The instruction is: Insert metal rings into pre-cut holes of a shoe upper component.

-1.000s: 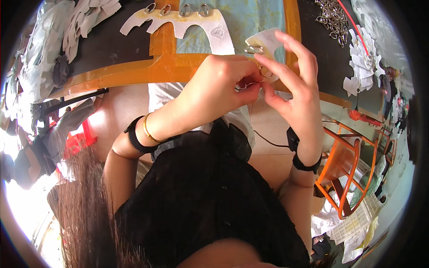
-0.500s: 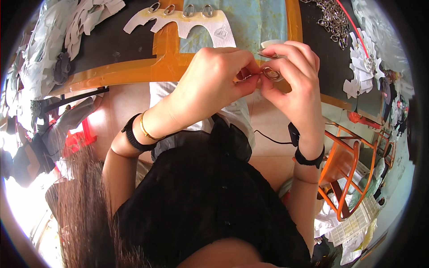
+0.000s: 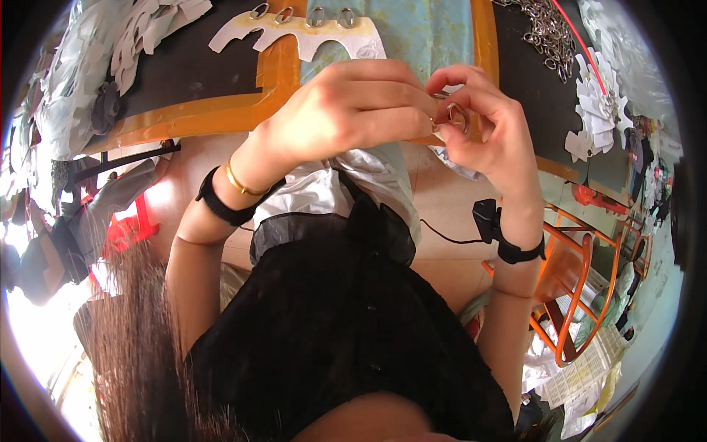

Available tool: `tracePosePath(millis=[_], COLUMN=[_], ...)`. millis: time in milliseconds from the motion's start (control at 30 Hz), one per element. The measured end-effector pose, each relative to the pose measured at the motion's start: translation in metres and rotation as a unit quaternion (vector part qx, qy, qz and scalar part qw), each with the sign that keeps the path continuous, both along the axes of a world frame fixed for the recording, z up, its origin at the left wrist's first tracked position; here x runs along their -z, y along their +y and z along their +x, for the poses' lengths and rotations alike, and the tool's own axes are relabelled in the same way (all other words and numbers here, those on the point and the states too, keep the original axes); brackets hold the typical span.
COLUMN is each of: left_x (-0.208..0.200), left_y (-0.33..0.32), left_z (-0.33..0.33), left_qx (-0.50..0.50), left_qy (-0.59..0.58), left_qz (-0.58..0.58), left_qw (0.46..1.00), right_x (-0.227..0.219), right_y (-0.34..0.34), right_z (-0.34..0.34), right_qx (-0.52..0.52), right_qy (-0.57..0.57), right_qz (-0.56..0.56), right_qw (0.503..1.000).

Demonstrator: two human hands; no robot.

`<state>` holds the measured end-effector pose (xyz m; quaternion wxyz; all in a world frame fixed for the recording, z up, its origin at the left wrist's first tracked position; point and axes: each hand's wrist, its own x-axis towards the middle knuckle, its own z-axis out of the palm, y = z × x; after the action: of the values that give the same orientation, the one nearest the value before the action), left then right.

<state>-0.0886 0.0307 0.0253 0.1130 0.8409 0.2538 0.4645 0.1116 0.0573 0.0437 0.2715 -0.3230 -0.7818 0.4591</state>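
Note:
Both my hands meet just past the near edge of the table, fingertips touching around a small oval metal ring. My right hand pinches this ring between thumb and curled fingers. From the left, my left hand reaches across with its fingers pressed together at the ring's edge; whatever its tips grip is hidden. Some white material shows below my right hand. Farther off, a white scalloped strip lies on the table with several oval metal rings along its far side.
Orange tape borders the dark tabletop and a blue sheet. At the far right lie a heap of metal rings and white cut pieces. More white pieces lie far left. An orange-framed chair stands at right.
My left hand has turned and shifted right, its back now facing up and its fingers covering more of the pinch. My right hand has moved slightly right with the ring.

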Motion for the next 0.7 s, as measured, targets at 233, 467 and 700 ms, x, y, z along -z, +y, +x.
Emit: tracePosePath(millis=[233, 467, 700], left_x=[0.002, 0.007, 0.015], left_y=[0.006, -0.021, -0.019], left_z=[0.002, 0.029, 0.039], left_qx=[0.051, -0.025, 0.061], left_qy=[-0.072, -0.23, -0.341], left_qz=[-0.123, -0.542, -0.632], left_qw=[0.989, 0.808, 0.693], right_x=[0.012, -0.028, -0.041], right_y=[0.001, -0.014, -0.007], right_z=[0.008, -0.005, -0.001], right_qx=[-0.051, 0.04, 0.02], right_qy=[0.037, -0.23, -0.219], right_qz=[-0.217, 0.344, 0.375], right_qw=[0.974, 0.91, 0.901])
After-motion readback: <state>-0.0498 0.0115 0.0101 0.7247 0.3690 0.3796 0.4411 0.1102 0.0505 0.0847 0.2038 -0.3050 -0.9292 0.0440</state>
